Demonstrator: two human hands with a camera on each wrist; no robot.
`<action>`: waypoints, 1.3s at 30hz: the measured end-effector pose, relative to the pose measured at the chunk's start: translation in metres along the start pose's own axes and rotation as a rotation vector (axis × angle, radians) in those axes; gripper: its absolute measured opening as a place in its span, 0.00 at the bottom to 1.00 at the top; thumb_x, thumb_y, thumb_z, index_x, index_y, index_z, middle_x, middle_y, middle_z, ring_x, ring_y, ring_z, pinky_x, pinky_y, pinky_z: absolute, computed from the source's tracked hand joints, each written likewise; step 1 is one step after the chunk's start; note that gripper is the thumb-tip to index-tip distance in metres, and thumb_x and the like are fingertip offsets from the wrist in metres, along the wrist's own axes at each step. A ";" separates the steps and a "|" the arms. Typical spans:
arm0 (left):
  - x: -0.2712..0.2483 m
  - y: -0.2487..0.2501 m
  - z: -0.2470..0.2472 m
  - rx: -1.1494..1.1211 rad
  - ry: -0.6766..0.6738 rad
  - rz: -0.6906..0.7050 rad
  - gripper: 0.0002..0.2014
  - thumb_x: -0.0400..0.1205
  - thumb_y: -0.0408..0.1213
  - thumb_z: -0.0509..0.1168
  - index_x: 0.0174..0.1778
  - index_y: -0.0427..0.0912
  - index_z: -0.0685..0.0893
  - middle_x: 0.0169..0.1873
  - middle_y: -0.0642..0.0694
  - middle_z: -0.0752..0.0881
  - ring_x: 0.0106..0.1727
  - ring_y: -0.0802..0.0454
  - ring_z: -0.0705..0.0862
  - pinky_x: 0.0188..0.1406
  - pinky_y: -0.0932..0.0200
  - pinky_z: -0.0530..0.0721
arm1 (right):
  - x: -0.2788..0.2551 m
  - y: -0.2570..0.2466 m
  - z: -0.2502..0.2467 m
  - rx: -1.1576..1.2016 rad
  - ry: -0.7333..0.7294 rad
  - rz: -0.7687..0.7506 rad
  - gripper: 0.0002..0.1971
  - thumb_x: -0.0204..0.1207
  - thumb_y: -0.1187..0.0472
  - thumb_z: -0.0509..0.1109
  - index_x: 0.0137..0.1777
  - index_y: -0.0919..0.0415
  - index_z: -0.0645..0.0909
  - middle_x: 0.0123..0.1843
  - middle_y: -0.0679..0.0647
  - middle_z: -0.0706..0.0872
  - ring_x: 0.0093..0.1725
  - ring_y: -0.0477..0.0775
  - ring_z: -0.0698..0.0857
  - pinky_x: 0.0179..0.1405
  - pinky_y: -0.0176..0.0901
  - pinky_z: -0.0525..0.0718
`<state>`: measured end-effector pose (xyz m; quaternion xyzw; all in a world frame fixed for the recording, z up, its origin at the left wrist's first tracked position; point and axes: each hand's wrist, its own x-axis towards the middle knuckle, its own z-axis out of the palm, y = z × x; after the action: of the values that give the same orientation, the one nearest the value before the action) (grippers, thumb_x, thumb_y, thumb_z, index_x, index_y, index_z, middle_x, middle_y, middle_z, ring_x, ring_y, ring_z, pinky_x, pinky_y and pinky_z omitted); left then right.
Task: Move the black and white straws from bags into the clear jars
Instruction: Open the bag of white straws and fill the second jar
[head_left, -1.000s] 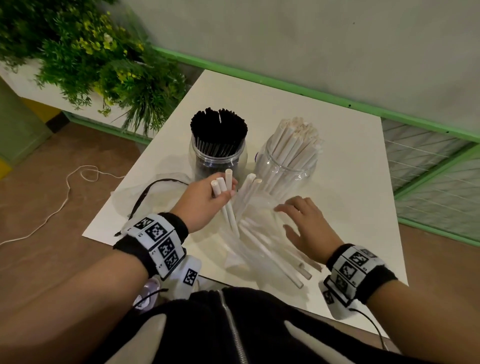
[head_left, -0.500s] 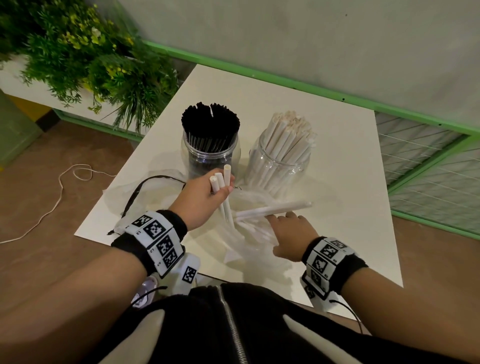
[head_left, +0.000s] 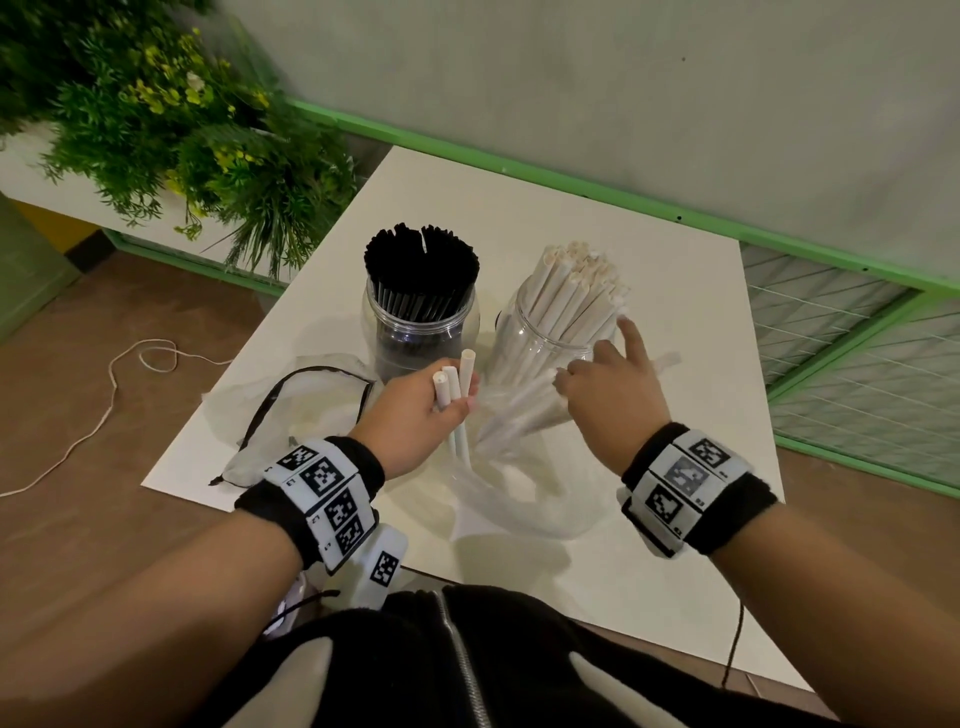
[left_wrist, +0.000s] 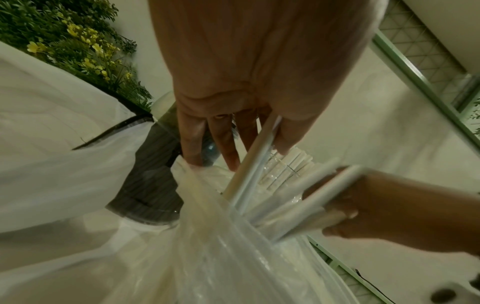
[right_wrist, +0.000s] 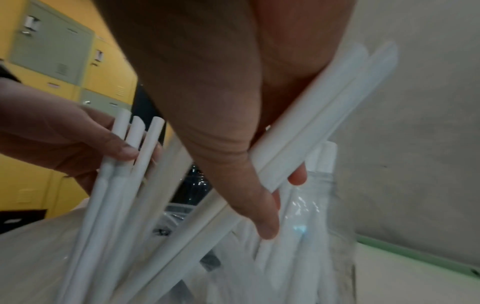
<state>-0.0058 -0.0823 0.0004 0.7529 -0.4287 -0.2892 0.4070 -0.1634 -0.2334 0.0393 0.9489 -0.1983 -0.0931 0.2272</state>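
**Operator:** White straws: status, left to right?

**Inspector:** The left hand (head_left: 415, 415) pinches three white straws (head_left: 456, 397) upright over the clear bag (head_left: 519, 499), which lies near the table's (head_left: 675, 571) front edge. The black-straw jar (head_left: 421, 332) stands behind it, toward the table's centre. The right hand (head_left: 608, 395) curls around a small bundle of white straws (right_wrist: 324, 115), angled toward the white-straw jar (head_left: 550, 338) to the right of the black one.

**Operator:** Failure risks?

**Inspector:** The white-straw jar looks nearly full. Probable fault: the bundle catches on the standing straws, pushing them out or tipping the jar. A loose grip could also drop straws onto the table.
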 end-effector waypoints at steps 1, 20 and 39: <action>0.001 0.000 0.002 0.002 -0.015 -0.014 0.09 0.80 0.42 0.68 0.56 0.54 0.81 0.46 0.59 0.85 0.48 0.65 0.82 0.46 0.65 0.77 | 0.005 -0.002 -0.004 -0.011 0.044 -0.044 0.12 0.68 0.69 0.68 0.49 0.55 0.85 0.39 0.50 0.87 0.55 0.64 0.82 0.79 0.73 0.49; 0.018 -0.008 0.029 -0.156 0.088 -0.164 0.11 0.73 0.40 0.77 0.47 0.48 0.84 0.40 0.53 0.88 0.45 0.58 0.85 0.43 0.63 0.80 | 0.047 -0.020 0.002 0.118 0.547 -0.379 0.07 0.69 0.72 0.69 0.43 0.61 0.83 0.44 0.54 0.83 0.58 0.64 0.82 0.78 0.69 0.60; 0.019 -0.012 0.029 -0.188 0.099 -0.183 0.14 0.78 0.39 0.72 0.59 0.39 0.84 0.51 0.46 0.88 0.53 0.52 0.84 0.47 0.64 0.78 | -0.042 0.011 0.056 0.564 -0.708 0.059 0.31 0.69 0.39 0.76 0.59 0.57 0.65 0.44 0.52 0.83 0.40 0.55 0.83 0.40 0.47 0.81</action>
<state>-0.0146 -0.1059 -0.0258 0.7607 -0.3090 -0.3266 0.4683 -0.2200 -0.2466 -0.0008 0.8773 -0.3082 -0.3479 -0.1195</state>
